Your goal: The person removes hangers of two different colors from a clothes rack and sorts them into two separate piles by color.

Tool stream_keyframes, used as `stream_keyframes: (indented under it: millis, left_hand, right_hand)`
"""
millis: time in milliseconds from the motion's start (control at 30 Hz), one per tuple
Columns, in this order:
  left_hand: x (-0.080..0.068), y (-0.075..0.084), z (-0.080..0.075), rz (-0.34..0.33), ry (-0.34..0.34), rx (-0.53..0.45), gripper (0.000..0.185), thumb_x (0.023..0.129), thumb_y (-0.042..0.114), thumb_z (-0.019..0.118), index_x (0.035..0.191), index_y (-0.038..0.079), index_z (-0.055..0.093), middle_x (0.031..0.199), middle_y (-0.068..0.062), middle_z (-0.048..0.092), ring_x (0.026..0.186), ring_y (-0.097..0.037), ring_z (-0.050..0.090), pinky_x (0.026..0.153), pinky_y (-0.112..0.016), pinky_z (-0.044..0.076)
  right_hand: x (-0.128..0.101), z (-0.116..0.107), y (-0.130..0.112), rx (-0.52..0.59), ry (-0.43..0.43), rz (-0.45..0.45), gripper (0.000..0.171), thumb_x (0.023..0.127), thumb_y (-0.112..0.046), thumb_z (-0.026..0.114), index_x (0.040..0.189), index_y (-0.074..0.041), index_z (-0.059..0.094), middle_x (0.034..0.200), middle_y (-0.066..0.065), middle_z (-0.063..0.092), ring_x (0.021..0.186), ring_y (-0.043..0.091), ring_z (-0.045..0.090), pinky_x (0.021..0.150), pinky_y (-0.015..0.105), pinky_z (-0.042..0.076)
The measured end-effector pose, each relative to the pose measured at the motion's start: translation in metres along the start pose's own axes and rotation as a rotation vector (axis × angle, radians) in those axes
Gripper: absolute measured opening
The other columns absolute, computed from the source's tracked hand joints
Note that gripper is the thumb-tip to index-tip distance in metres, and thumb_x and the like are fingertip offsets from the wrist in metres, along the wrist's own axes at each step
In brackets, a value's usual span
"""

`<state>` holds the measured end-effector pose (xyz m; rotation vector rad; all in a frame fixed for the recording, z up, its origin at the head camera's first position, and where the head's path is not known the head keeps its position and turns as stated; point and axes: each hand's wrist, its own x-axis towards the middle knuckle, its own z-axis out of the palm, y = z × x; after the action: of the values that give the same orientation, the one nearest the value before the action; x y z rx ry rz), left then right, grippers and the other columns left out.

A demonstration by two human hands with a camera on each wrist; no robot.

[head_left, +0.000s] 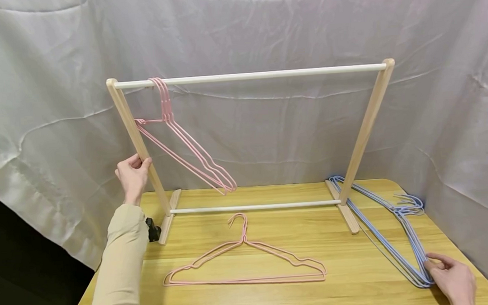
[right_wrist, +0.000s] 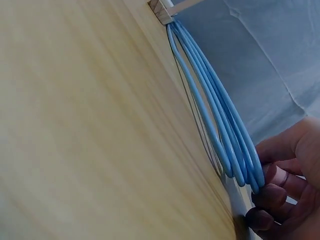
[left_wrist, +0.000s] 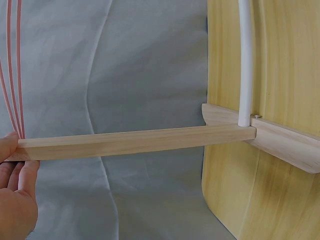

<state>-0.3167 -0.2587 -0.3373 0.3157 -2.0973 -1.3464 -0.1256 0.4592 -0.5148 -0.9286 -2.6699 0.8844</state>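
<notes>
My left hand (head_left: 133, 178) grips the left wooden upright (head_left: 129, 120) of a hanger rack, thumb on one side and fingers on the other. Several pink hangers (head_left: 166, 109) hang from the white top rail (head_left: 264, 74) near that upright. At the table's right, my right hand (head_left: 453, 277) pinches the near corner of a stack of blue hangers (head_left: 399, 211). In the right wrist view, the thumb and fingers close round the bent ends of the blue wires (right_wrist: 202, 70). The stack's far corner lies by the rack's right foot (head_left: 348, 217).
Pink hangers (head_left: 244, 238) lie overlapped on the wooden table (head_left: 245, 304) in front of the rack. A white lower rail (head_left: 255, 207) joins the rack's feet. A small black object (head_left: 152, 230) shows beside the left sleeve. Grey curtain (head_left: 268, 137) surrounds the table.
</notes>
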Motion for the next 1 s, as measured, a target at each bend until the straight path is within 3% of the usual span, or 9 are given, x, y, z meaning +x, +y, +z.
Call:
stream_keyframes:
  millis: [200,267,367,467,600,700,800,900,1000]
  left_hand:
    - [0.0,0.001,0.0,-0.008,-0.006,-0.012,0.031,0.093,0.016,0.072,0.12,0.003,0.073,0.116,-0.02,0.071,0.082,0.011,0.057,0.109,-0.029,0.044]
    - [0.0,0.001,0.0,-0.008,-0.005,-0.001,0.031,0.093,0.017,0.071,0.121,0.004,0.073,0.116,-0.018,0.072,0.08,0.012,0.058,0.103,-0.027,0.048]
    - [0.0,0.001,-0.001,-0.011,-0.006,0.005,0.032,0.093,0.018,0.071,0.122,0.003,0.072,0.117,-0.017,0.072,0.096,-0.004,0.07,0.102,-0.027,0.049]
    - [0.0,0.001,-0.002,-0.011,-0.006,0.008,0.032,0.093,0.018,0.071,0.122,0.003,0.072,0.118,-0.017,0.072,0.094,-0.001,0.069,0.099,-0.022,0.049]
    - [0.0,0.0,-0.003,-0.009,0.002,0.023,0.032,0.093,0.018,0.072,0.121,0.004,0.073,0.117,-0.016,0.073,0.079,0.011,0.062,0.093,-0.019,0.052]
    - [0.0,0.001,-0.003,-0.01,-0.001,0.013,0.032,0.093,0.017,0.071,0.122,0.003,0.072,0.117,-0.018,0.072,0.102,-0.01,0.07,0.105,-0.026,0.047]
    - [0.0,0.001,-0.002,-0.006,-0.002,0.003,0.032,0.093,0.016,0.071,0.122,0.001,0.072,0.118,-0.02,0.071,0.118,-0.024,0.066,0.112,-0.031,0.041]
    - [0.0,0.0,-0.002,0.004,0.001,0.015,0.031,0.093,0.015,0.071,0.121,0.002,0.072,0.116,-0.019,0.072,0.098,-0.006,0.07,0.104,-0.026,0.047]
    - [-0.001,0.0,-0.001,0.012,-0.003,0.023,0.031,0.093,0.015,0.071,0.121,0.003,0.073,0.115,-0.017,0.073,0.073,0.017,0.058,0.09,-0.015,0.05]
  right_hand:
    - [-0.003,-0.002,-0.011,0.046,0.047,-0.069,0.049,0.09,-0.035,0.066,0.125,0.0,0.065,0.063,-0.026,0.047,0.059,-0.005,0.042,0.062,0.023,0.035]
    - [-0.005,-0.002,-0.023,0.098,0.094,-0.142,0.045,0.09,-0.031,0.068,0.122,0.001,0.067,0.064,-0.028,0.045,0.057,-0.004,0.044,0.059,0.021,0.035]
    - [-0.008,0.003,-0.05,0.199,0.13,-0.264,0.038,0.09,-0.025,0.07,0.117,0.002,0.07,0.065,-0.031,0.047,0.056,-0.006,0.047,0.057,0.017,0.037]
    - [-0.012,0.012,-0.089,0.286,0.114,-0.421,0.034,0.09,-0.019,0.072,0.116,0.003,0.071,0.071,-0.033,0.053,0.062,-0.011,0.051,0.06,0.01,0.041]
    - [-0.023,0.031,-0.154,0.356,-0.008,-0.65,0.03,0.092,-0.012,0.071,0.116,0.005,0.071,0.086,-0.004,0.074,0.072,-0.014,0.055,0.067,0.006,0.045]
    - [-0.035,0.049,-0.207,0.412,-0.166,-0.767,0.027,0.094,-0.011,0.069,0.117,0.005,0.071,0.099,0.023,0.074,0.078,-0.008,0.06,0.07,0.011,0.049]
    - [-0.051,0.067,-0.258,0.458,-0.314,-0.887,0.025,0.097,-0.01,0.065,0.117,0.004,0.072,0.105,0.024,0.075,0.085,-0.001,0.065,0.074,0.016,0.053]
    - [-0.066,0.08,-0.304,0.516,-0.445,-0.983,0.023,0.099,-0.011,0.062,0.115,0.003,0.073,0.1,0.021,0.075,0.08,0.003,0.064,0.069,0.019,0.052]
    - [-0.081,0.085,-0.345,0.611,-0.564,-1.024,0.023,0.101,-0.01,0.058,0.113,0.004,0.072,0.082,0.014,0.068,0.067,0.005,0.055,0.06,0.022,0.047]
